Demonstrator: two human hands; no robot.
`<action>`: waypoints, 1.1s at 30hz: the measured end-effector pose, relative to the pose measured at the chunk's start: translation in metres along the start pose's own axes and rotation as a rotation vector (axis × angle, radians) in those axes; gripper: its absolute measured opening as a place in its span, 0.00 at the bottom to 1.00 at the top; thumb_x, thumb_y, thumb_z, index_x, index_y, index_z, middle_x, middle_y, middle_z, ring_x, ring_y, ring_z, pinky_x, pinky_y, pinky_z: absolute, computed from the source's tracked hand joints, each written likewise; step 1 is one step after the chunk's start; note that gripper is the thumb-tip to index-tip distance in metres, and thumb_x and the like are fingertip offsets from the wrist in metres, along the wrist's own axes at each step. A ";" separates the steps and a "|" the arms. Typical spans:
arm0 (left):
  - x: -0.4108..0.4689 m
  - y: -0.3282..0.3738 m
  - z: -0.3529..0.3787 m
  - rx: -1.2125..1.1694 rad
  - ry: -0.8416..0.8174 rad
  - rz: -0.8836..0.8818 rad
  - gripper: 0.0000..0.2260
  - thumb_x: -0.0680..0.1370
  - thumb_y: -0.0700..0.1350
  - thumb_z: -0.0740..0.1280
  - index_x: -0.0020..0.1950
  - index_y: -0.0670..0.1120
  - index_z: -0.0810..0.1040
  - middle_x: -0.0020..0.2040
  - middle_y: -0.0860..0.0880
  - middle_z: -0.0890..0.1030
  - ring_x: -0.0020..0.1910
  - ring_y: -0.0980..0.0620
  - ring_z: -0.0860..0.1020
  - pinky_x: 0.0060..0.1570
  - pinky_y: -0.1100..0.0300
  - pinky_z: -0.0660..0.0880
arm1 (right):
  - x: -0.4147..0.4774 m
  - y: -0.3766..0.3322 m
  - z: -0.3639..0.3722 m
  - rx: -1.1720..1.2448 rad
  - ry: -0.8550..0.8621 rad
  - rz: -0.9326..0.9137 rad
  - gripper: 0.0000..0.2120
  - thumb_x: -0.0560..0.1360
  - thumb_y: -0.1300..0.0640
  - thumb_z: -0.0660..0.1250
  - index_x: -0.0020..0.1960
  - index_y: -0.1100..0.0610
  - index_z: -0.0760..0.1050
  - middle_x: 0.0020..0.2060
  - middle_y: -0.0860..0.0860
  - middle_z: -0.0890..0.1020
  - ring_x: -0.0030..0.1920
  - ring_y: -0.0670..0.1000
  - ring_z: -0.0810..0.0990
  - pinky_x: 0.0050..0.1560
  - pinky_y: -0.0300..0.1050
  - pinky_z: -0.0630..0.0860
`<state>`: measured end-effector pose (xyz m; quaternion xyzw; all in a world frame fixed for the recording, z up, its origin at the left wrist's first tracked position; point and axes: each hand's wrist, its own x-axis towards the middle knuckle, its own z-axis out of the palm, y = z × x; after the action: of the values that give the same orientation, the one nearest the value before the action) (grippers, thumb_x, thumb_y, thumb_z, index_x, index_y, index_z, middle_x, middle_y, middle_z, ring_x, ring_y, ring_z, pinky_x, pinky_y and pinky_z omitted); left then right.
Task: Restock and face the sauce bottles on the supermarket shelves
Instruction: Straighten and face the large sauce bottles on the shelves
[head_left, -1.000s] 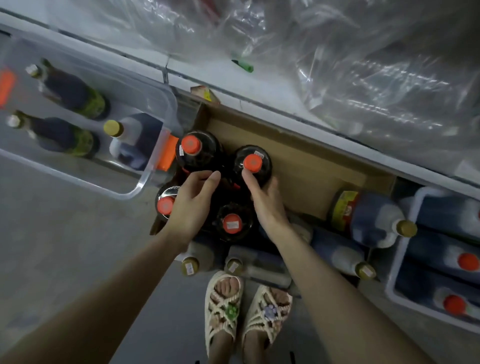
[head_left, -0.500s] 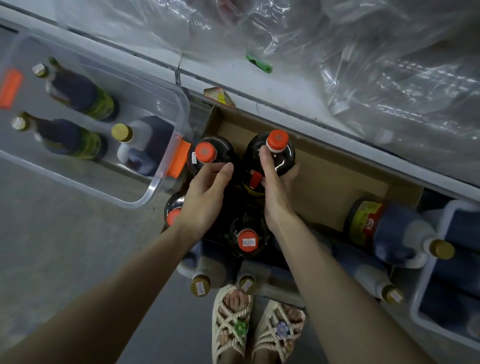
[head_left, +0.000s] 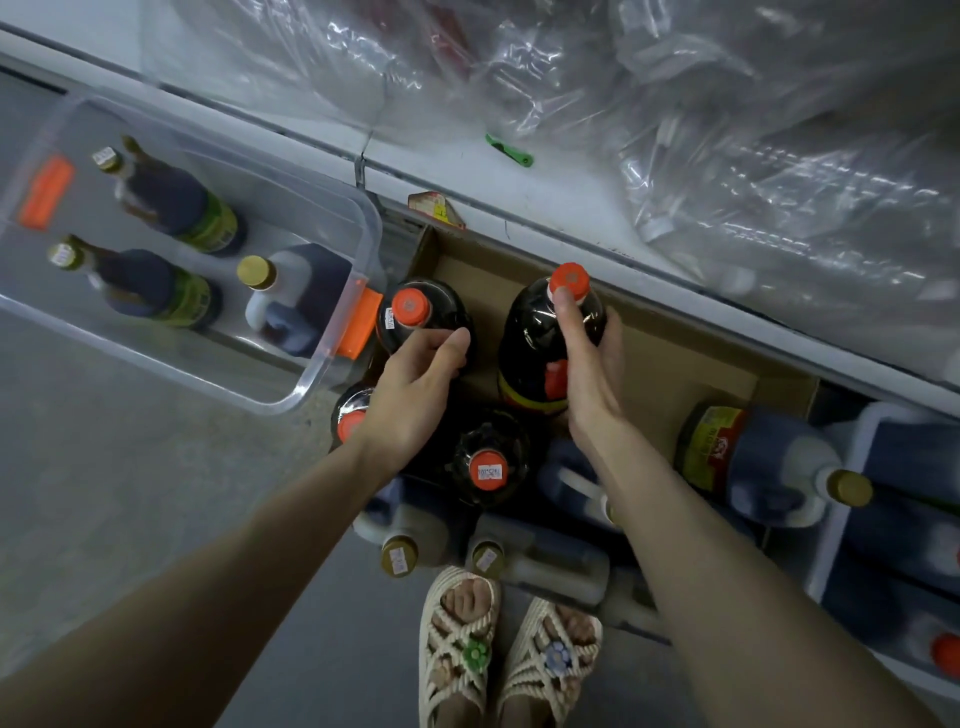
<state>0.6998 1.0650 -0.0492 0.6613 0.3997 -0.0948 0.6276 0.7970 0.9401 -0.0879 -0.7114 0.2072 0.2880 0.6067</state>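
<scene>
Two bare forearms reach forward and down. The left hand (head_left: 415, 384) curls its fingers over the left bottle (head_left: 410, 307); the right hand (head_left: 589, 374) grips the right bottle (head_left: 530, 343), thumb lying along its neck.

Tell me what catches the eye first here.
The right hand grips a dark orange-capped bottle, tilted over the cardboard box at centre. The left hand holds a second bottle standing beside it. At left, a clear bin holds more bottles.
</scene>
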 end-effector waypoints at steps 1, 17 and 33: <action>-0.004 0.005 0.001 0.000 -0.010 0.005 0.05 0.80 0.55 0.60 0.50 0.57 0.74 0.52 0.52 0.80 0.53 0.57 0.78 0.58 0.55 0.74 | -0.004 -0.006 -0.005 -0.018 0.001 -0.021 0.26 0.73 0.41 0.68 0.67 0.48 0.67 0.50 0.40 0.76 0.48 0.38 0.75 0.41 0.36 0.73; -0.153 0.226 0.008 -0.031 -0.451 0.293 0.28 0.75 0.55 0.68 0.72 0.47 0.66 0.66 0.48 0.75 0.61 0.59 0.75 0.55 0.69 0.74 | -0.222 -0.270 -0.100 0.025 -0.032 -0.284 0.12 0.67 0.47 0.75 0.46 0.52 0.81 0.31 0.46 0.79 0.23 0.43 0.69 0.24 0.38 0.64; -0.350 0.538 -0.026 -0.074 -0.498 0.787 0.27 0.64 0.53 0.73 0.62 0.51 0.74 0.56 0.56 0.82 0.56 0.60 0.79 0.52 0.66 0.75 | -0.471 -0.564 -0.174 0.032 -0.145 -0.712 0.25 0.59 0.38 0.71 0.50 0.52 0.83 0.47 0.49 0.86 0.51 0.49 0.84 0.53 0.48 0.78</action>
<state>0.8068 1.0033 0.5813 0.6970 -0.0411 0.0091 0.7158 0.8346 0.8442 0.6600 -0.7072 -0.0926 0.1048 0.6931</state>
